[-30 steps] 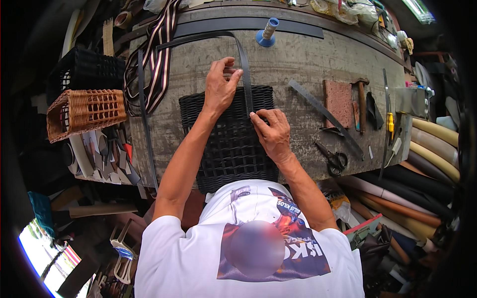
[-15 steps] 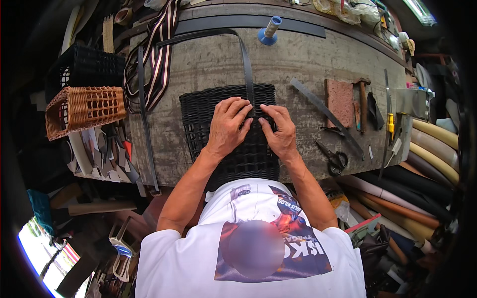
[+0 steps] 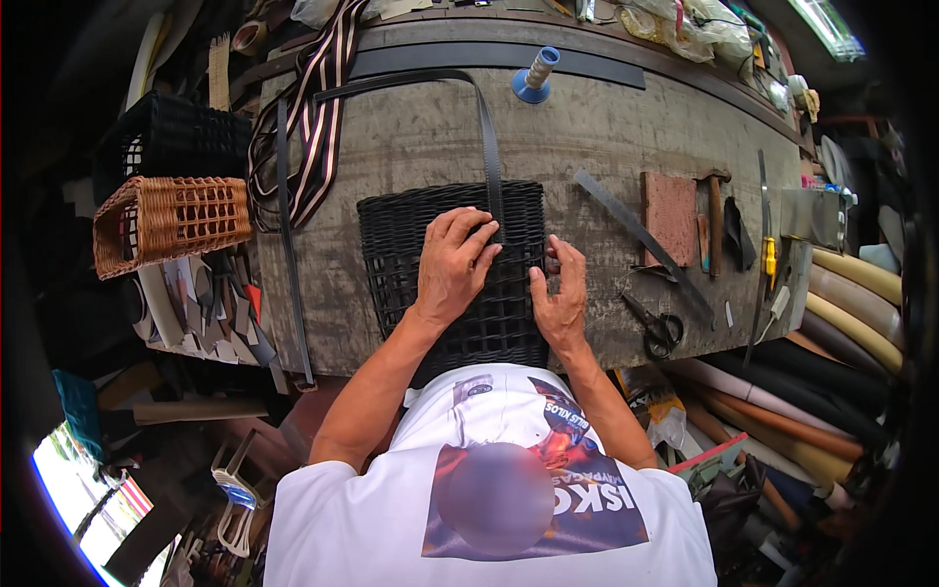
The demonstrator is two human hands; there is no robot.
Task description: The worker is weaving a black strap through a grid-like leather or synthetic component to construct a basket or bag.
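Note:
A black woven basket (image 3: pixel 401 208) lies on the workbench close to my body, its open lattice side facing up. One long black strap (image 3: pixel 486 122) with stitched edges curves from the bench's far side down onto the basket's upper weave. My left hand (image 3: pixel 450 269) rests over the basket, its fingertips gripping the strap near its end. The strap's tip is partly hidden by those fingers. Beside the basket's right edge is my right hand (image 3: pixel 560 301), open, fingers bent and apart, with nothing visible in it.
Right of the basket lie a dark flat strip (image 3: pixel 641 235), scissors (image 3: pixel 657 328), a reddish slab (image 3: pixel 670 217) and a hammer (image 3: pixel 715 220). A blue-based spool (image 3: pixel 533 86) stands at the back. Striped webbing (image 3: pixel 318 127) and a brown wicker basket (image 3: pixel 181 220) are at left.
My right hand has come away from the strap and moved down and right to the basket's edge. The left hand stays at the strap. The whole view has shifted slightly.

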